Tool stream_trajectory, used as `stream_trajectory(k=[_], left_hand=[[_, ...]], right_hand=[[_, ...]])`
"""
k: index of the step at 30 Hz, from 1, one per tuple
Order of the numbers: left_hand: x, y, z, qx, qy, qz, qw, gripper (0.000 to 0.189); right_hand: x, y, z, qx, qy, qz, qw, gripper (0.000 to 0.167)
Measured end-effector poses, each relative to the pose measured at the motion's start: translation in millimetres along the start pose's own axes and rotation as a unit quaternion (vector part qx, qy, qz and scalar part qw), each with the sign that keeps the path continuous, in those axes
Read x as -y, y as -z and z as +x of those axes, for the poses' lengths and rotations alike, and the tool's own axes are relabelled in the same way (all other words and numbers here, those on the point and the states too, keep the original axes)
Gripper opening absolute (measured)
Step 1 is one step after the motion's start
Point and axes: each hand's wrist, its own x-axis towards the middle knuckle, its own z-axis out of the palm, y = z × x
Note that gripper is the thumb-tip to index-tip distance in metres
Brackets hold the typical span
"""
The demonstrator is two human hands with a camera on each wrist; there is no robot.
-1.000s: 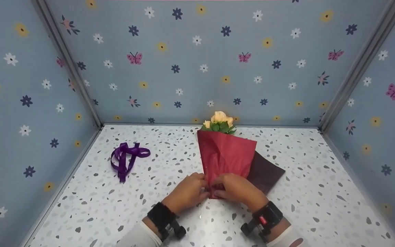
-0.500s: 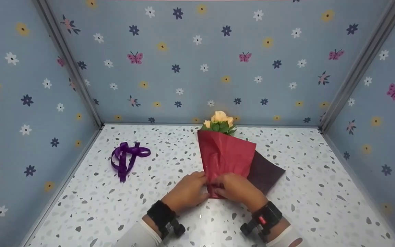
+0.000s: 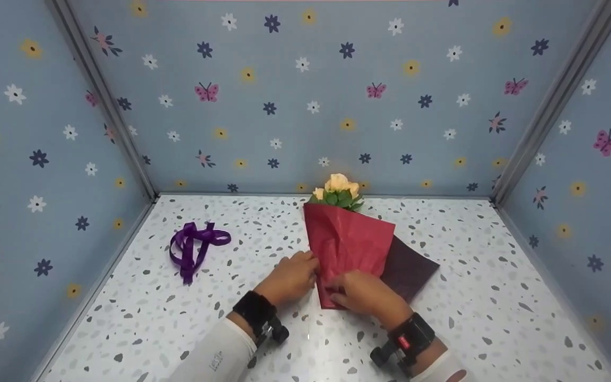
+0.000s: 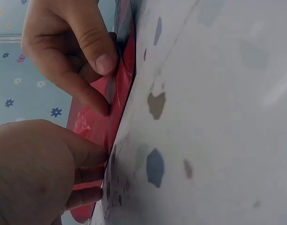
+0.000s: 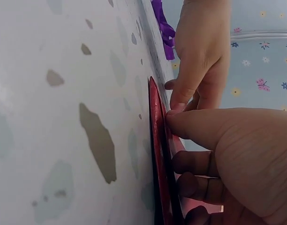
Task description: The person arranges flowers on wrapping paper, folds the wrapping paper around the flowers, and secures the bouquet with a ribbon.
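Red wrapping paper (image 3: 350,233) is folded around a bunch of pale peach flowers (image 3: 339,184), whose blooms and green leaves stick out at the top; the stems are hidden. Its dark outer side (image 3: 410,269) spreads out at the right. My left hand (image 3: 290,277) rests along the left edge of the wrap, its fingertips right at the paper in the left wrist view. Over the lower part of the wrap, my right hand (image 3: 366,293) presses with its fingertips. From the right wrist view, the right thumb and fingers (image 5: 192,161) lie against the folded paper.
A loose purple ribbon (image 3: 194,252) lies in loops at the left of the speckled white table (image 3: 263,228). Blue flowered panels (image 3: 305,106) enclose the back and both sides, with the flowers close to the back panel.
My left hand has slid a little up along the paper's left edge, away from the bottom. My right hand stays nearly in place on the lower wrap.
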Motion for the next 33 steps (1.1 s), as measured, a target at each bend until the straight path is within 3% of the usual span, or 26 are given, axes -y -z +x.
stream_trajectory(k=[12, 18, 27, 33], left_hand=[[13.0, 4.7, 34.7, 0.001, 0.036, 0.020, 0.9991, 0.012], [16.4, 7.0, 44.1, -0.014, 0.048, 0.016, 0.9986, 0.012], [21.6, 7.8, 56.9, -0.023, 0.077, 0.018, 0.9966, 0.012], [23.2, 4.2, 66.6, -0.028, 0.096, 0.022, 0.9947, 0.024]], right_hand=[[1.1, 1.3, -1.1, 0.007, 0.000, -0.015, 0.9999, 0.030], [1.4, 2.8, -0.7, 0.008, 0.014, -0.016, 0.9997, 0.026], [3.2, 4.5, -0.6, 0.028, -0.003, -0.016, 0.9995, 0.032], [4.4, 8.5, -3.2, 0.040, 0.013, -0.012, 0.9991, 0.030]])
